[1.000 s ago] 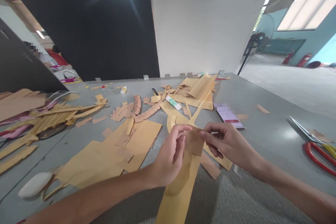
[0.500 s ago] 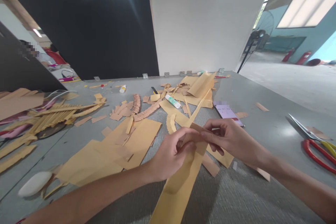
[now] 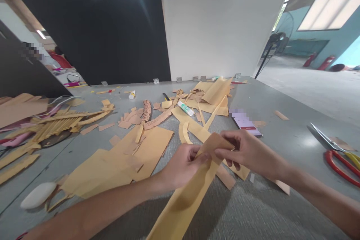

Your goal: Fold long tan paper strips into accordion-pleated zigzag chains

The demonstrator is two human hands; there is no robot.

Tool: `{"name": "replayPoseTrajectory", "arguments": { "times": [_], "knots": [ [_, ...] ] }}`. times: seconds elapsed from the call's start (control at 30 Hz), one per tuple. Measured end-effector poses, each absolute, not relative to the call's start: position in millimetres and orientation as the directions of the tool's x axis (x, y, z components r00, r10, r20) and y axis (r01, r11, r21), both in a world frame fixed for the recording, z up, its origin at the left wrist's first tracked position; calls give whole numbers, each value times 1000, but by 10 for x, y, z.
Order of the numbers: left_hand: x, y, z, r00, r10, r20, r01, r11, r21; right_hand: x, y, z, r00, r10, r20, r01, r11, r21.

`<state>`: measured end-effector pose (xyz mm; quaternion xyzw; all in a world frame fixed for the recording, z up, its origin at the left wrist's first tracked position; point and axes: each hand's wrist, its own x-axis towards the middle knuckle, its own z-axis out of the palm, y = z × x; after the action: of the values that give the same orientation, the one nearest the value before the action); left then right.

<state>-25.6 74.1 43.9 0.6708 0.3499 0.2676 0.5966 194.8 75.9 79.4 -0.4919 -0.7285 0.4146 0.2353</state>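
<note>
A long strip of yellow-brown paper (image 3: pixel 185 202) runs from the bottom edge up between my hands. Its far end shows a browner flap (image 3: pixel 216 141), which looks folded over. My left hand (image 3: pixel 187 165) pinches the strip's left edge, thumb on top. On the other side my right hand (image 3: pixel 240 148) grips the far right corner between thumb and fingers. Beneath and beyond the hands lie a curved crinkled paper piece (image 3: pixel 184 132) and a glue stick (image 3: pixel 185 108). A phone (image 3: pixel 246 122) rests just past my right hand.
Red-and-yellow-handled scissors (image 3: pixel 341 163) lie at the right. Large paper sheets (image 3: pixel 112 168) and scraps spread over the grey table (image 3: pixel 281 142). A white mouse-shaped object (image 3: pixel 38 195) sits at the left near a pleated paper construction (image 3: pixel 59 129). Black and white panels (image 3: pixel 216 30) stand behind.
The strip's end has turned so the brown flap now faces up more fully. My left hand's fingers have slid beneath the strip, and its lower end has swung left. The phone's screen has changed.
</note>
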Motion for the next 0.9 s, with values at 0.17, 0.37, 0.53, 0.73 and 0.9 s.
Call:
{"name": "replayPoseTrajectory", "arguments": {
  "times": [0.17, 0.37, 0.53, 0.73, 0.9],
  "knots": [
    [-258, 729, 456, 578, 816, -6, 213, -144, 966, 1938, 753, 751, -416, 905, -92, 523, 155, -838],
    [-259, 725, 484, 562, 827, -11, 236, -148, 961, 1933, 803, 769, -484, 863, -143, 406, 77, -911],
    [-257, 724, 497, 560, 828, -26, 234, -128, 964, 1948, 849, 770, -503, 849, -159, 386, 56, -921],
    [-258, 718, 495, 561, 826, -50, 226, -94, 970, 1955, 857, 773, -520, 838, -163, 372, 51, -927],
    [-265, 728, 454, 564, 823, -62, 230, -84, 970, 1962, 869, 750, -514, 840, -172, 371, 37, -928]
  ]
}}
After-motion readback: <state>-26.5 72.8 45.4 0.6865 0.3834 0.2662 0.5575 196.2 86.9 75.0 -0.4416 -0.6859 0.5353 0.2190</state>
